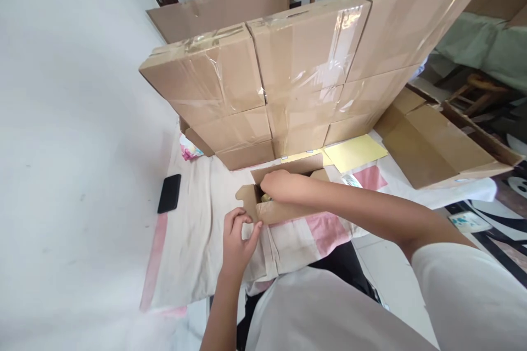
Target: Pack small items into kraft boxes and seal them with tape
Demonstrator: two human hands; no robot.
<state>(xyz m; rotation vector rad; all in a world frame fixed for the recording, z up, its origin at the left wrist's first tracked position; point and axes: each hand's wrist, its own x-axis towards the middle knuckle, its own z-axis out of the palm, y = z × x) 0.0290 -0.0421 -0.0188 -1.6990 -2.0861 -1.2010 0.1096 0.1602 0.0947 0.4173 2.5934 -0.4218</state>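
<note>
A small brown cardboard box (290, 211) lies on the cloth-covered table with its lid raised at the back and a side flap (248, 204) folded out to the left. My right hand (276, 185) reaches down inside its left part, and the fingers are hidden there. A small yellowish item (266, 197) shows beneath that hand, too little of it to name. By the front left corner of the box is my left hand (239, 236), its fingers curved and apart from the thumb. The fingertips rest at the flap and the corner.
A tall panel of taped cardboard boxes (304, 66) stands behind the box. A black phone (169, 193) lies at the left near the wall. Yellow paper (355, 153) is at the back right, beside a larger open carton (444, 145). Pink-and-white cloth (193, 247) covers the table.
</note>
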